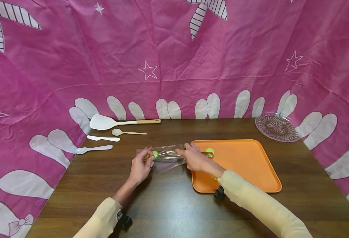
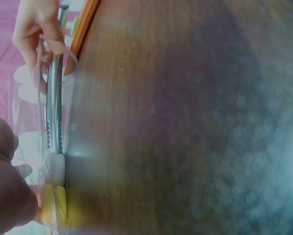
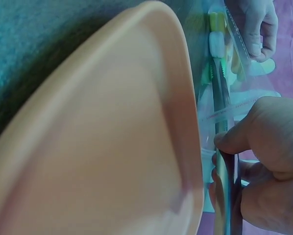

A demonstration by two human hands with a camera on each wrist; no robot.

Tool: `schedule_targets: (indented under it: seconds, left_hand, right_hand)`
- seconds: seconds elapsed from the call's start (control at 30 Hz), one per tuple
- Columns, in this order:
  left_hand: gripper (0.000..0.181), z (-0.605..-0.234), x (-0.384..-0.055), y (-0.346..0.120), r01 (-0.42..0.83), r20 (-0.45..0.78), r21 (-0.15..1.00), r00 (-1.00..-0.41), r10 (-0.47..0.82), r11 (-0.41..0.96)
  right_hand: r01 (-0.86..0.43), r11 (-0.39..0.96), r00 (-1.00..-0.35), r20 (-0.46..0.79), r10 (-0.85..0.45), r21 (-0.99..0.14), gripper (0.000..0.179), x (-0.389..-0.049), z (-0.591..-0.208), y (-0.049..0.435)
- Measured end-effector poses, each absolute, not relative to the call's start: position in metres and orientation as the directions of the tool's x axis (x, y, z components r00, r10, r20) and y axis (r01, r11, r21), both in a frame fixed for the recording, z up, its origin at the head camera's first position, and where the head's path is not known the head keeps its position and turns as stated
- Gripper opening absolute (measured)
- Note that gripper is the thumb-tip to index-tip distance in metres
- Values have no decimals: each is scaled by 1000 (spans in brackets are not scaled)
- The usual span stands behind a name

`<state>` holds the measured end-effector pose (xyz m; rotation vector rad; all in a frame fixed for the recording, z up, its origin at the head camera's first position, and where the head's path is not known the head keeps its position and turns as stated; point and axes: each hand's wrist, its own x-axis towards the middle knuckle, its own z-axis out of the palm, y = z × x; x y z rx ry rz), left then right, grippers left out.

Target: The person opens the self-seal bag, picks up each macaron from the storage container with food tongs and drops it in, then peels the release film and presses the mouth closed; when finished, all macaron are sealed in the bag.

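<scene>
My right hand grips a pair of metal tongs by its arms, at the mouth of a clear plastic bag. The serrated tips of the tongs lie within the bag. My left hand pinches the bag near its far-left end. Small yellow, white and green pieces are in the bag by the tong tips; whether the tongs clasp one I cannot tell. The handle end of the tongs reaches over an orange tray.
On the tray are green pieces, one partly hidden by my right arm. At the back left lie a white spatula, a small spoon, a white knife and a white spoon. A clear patterned plate stands back right.
</scene>
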<state>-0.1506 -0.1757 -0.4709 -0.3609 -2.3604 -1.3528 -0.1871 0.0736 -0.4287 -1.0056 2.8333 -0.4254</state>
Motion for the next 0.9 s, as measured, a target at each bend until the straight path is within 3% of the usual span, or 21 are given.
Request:
schedule_targets:
  seconds: [0.7, 0.9]
  left_hand:
    - [18, -470, -148, -176, 409, 460, 771, -888, 18, 488]
    - [18, -471, -149, -176, 403, 458, 769, -889, 12, 496]
  right_hand:
    - [-585, 739, -778, -25, -627, -335, 60, -184, -424, 77]
    - [-615, 723, -766, 20, -643, -314, 59, -182, -424, 86]
